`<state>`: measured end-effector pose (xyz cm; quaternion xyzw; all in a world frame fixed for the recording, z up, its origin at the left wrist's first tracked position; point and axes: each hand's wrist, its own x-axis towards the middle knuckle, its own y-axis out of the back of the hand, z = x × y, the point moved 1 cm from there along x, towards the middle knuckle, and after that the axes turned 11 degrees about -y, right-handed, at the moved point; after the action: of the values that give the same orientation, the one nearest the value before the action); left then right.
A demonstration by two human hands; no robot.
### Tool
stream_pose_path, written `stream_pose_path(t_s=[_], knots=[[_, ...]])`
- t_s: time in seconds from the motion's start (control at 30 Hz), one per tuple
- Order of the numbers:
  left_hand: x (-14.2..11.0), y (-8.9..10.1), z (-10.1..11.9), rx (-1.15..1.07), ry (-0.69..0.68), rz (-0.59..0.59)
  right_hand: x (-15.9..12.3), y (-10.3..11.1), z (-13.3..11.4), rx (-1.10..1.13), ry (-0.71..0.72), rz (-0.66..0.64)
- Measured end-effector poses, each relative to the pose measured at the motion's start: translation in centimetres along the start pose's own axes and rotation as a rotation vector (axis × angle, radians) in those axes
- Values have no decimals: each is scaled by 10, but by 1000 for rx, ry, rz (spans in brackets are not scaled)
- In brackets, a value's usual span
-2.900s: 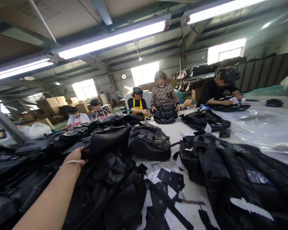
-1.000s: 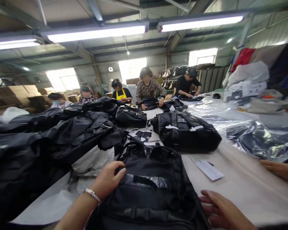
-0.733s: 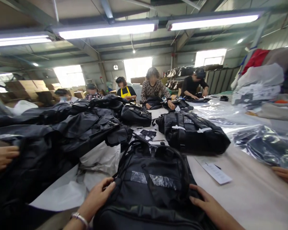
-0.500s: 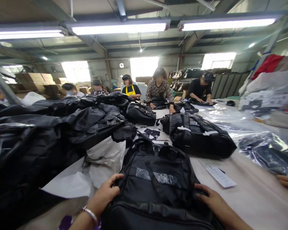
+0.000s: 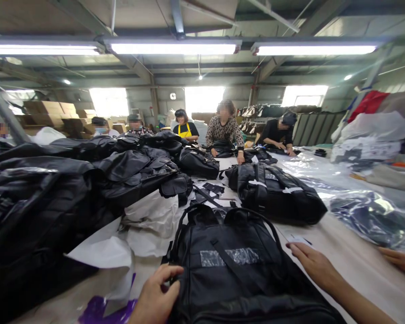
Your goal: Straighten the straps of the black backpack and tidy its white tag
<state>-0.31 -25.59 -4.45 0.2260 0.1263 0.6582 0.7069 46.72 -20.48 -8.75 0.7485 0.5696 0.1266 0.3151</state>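
Observation:
A black backpack (image 5: 229,279) lies in front of me, with shoulder straps and a strip of clear plastic on its upward side. My left hand (image 5: 160,292) grips its left edge, the fingers bent and the thumb resting by the seam. Off the bag's right side, my right hand (image 5: 315,265) is open, fingers stretched leftward and apart from the bag. Just beyond those fingertips is a white card (image 5: 302,240), partly covered by the hand. I cannot tell whether the fingers touch it.
Another black backpack (image 5: 276,193) with white bands lies beyond. Piled black bags (image 5: 128,175) fill the left, beside crumpled white paper (image 5: 151,220) and purple plastic (image 5: 101,310). Clear plastic wrapping (image 5: 374,216) lies right, near another person's hand (image 5: 400,258). Co-workers (image 5: 224,128) stand across the table.
My right hand has left the backpack's right side and moved over beside the white card. My left hand stays at the bag's left edge, slightly lower in view.

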Motion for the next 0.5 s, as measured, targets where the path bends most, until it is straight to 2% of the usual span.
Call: stream_pose_path(t_s=[0.1, 0.2, 0.27, 0.33, 0.37, 0.4, 0.5], knots=[[8, 2, 11, -453, 103, 108, -18, -2, -31, 89, -107, -223], [17, 1, 14, -959, 292, 273, -37, -11, -49, 97, -89, -340], [23, 5, 17, -1114, 369, 351, -48, -13, -58, 226, -105, -500], [30, 13, 27, -1147, 381, 418, -55, -7, -70, 458, -123, -648], [33, 19, 35, -1140, 338, 434, -56, 1, -77, 581, -138, -662], [35, 25, 44, -1129, 264, 443, -56, 11, -84, 699, -144, -621], [33, 43, 67, -1067, 16, 436, -49, 52, -99, 962, -66, -351]])
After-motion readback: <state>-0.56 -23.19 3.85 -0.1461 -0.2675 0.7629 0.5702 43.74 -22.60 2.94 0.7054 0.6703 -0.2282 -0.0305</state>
